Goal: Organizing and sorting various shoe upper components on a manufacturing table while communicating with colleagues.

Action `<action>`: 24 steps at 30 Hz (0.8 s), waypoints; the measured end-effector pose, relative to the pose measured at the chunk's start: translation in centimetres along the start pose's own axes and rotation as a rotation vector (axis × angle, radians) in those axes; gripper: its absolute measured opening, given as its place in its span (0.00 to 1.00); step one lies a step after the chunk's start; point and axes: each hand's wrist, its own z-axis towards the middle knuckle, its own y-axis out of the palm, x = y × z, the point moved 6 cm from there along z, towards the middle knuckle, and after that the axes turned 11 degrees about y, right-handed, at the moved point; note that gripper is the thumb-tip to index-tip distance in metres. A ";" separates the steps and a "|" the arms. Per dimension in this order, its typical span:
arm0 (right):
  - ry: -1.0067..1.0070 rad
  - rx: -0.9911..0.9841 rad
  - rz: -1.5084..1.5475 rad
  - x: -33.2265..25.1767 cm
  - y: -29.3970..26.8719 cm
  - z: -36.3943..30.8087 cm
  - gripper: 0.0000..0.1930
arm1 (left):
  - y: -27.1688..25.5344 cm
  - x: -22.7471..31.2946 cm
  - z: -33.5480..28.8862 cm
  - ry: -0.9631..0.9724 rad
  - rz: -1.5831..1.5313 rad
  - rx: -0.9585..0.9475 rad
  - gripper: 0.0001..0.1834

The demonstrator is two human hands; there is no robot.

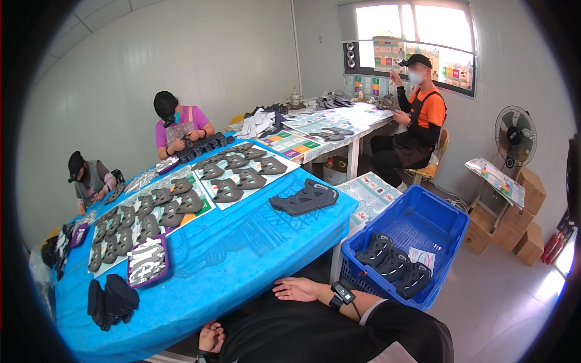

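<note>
My right hand (pixel 295 289) lies open beside the table's front edge, fingers stretched out and nothing in it. A small black device (pixel 342 294) is strapped to that wrist. Lower and to the left, my left hand (pixel 212 337) rests by the blue-covered table (pixel 242 254) with its fingers curled in; I see nothing in it. Nearest on the tabletop is a stack of dark grey shaped foam pads (pixel 304 198). Further left sit a purple tray (pixel 147 261) of small white pieces and dark padded bundles (pixel 112 301).
Rows of grey cut-out pads (pixel 163 196) cover printed sheets. A blue crate (pixel 405 236) holding several dark pads stands right of the table. Two co-workers (pixel 178 124) (pixel 91 181) handle pieces along the far-left side; another person (pixel 420 115) sits by the window. A fan (pixel 514 136) and cardboard boxes (pixel 526 224) stand right.
</note>
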 end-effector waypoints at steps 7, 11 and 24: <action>-0.004 -0.007 -0.007 0.0 -0.2 0.1 0.17 | 0.2 0.1 -0.1 0.007 0.022 0.025 0.18; -0.005 -0.005 -0.001 0.0 -0.1 -0.1 0.17 | 0.1 0.1 -0.1 0.001 0.000 0.016 0.16; -0.002 0.011 0.001 -0.1 0.0 0.1 0.17 | -1.1 -0.4 0.6 0.020 -0.055 -0.013 0.20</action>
